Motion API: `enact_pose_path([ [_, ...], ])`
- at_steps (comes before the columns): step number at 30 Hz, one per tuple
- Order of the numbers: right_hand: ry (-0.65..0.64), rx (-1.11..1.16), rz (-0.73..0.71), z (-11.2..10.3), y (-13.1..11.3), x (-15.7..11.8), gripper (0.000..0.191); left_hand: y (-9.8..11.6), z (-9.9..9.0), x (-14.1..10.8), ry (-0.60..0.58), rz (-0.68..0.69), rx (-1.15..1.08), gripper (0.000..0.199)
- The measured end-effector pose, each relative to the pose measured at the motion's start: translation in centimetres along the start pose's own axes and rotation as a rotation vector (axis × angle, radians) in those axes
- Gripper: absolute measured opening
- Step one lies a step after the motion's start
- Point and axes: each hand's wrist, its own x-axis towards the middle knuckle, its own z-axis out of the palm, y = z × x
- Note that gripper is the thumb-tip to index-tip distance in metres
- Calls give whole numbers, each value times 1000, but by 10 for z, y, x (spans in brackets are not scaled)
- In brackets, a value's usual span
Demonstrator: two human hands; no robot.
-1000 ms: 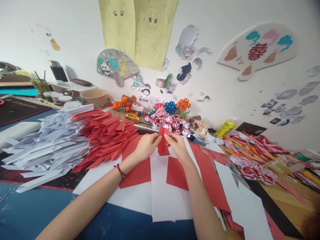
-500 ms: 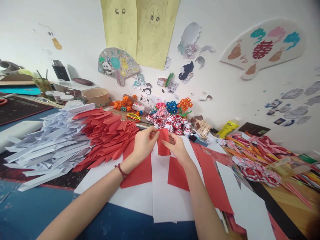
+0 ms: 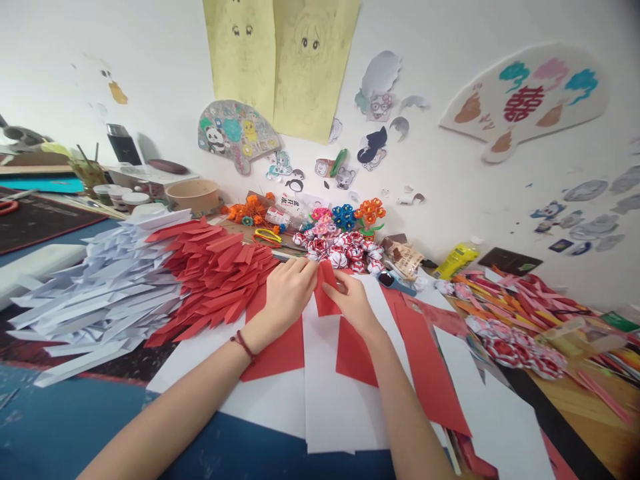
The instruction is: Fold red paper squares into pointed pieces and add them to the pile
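A small red sheet of paper (image 3: 327,300) is held upright between my two hands. My left hand (image 3: 293,290) is closed at its upper left edge, back of the hand toward me, so the fingertips are mostly hidden. My right hand (image 3: 347,297) pinches the right side, thumb on the near face and fingers behind. Beneath my hands lie white sheets (image 3: 333,400), with larger red sheets (image 3: 275,353) on either side. Left of my left hand is a heap of folded red paper strips (image 3: 215,273), beside a heap of folded white strips (image 3: 115,280).
Red-and-white paper flowers (image 3: 350,250) are bunched behind my hands, near a blue watch (image 3: 387,279). At right lie a red sheet (image 3: 433,370), a yellow bottle (image 3: 457,259), colored strips (image 3: 530,287) and a clear plastic box (image 3: 580,337). A round tan container (image 3: 193,197) stands at back left.
My left hand has rolled over the top left of the red paper, its back now turned toward me. The paper has tilted slightly; my right hand still grips its right side.
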Motion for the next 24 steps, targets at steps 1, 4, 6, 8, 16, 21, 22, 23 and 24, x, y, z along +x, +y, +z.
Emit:
enact_pose_path([
  [1, 3, -15, -6, 0, 0, 0, 31, 0, 0, 0, -1, 23, 2, 25],
  [4, 10, -63, -8, -2, 2, 1, 29, 0, -1, 2, 28, 5, -110, 28],
  [6, 22, -99, -8, -3, 3, 1, 28, -3, 1, 5, 38, -93, -269, 28],
  [8, 44, -139, -9, -4, 3, 1, 27, -8, 4, 9, 11, -218, -481, 28],
  [16, 81, -201, -27, -4, 1, 1, 27, -16, 11, 17, -164, -489, -1089, 35],
  [21, 84, -198, -32, -4, -1, 1, 26, -13, 9, 16, -181, -515, -1130, 35],
  [22, 78, -186, -31, -4, -2, 1, 25, -13, 9, 16, -188, -532, -1147, 34],
  [23, 70, -172, -29, -3, -3, 0, 25, -13, 9, 16, -198, -551, -1167, 34],
  [24, 63, -157, -27, -3, -3, 0, 25, -13, 8, 16, -211, -570, -1188, 33],
])
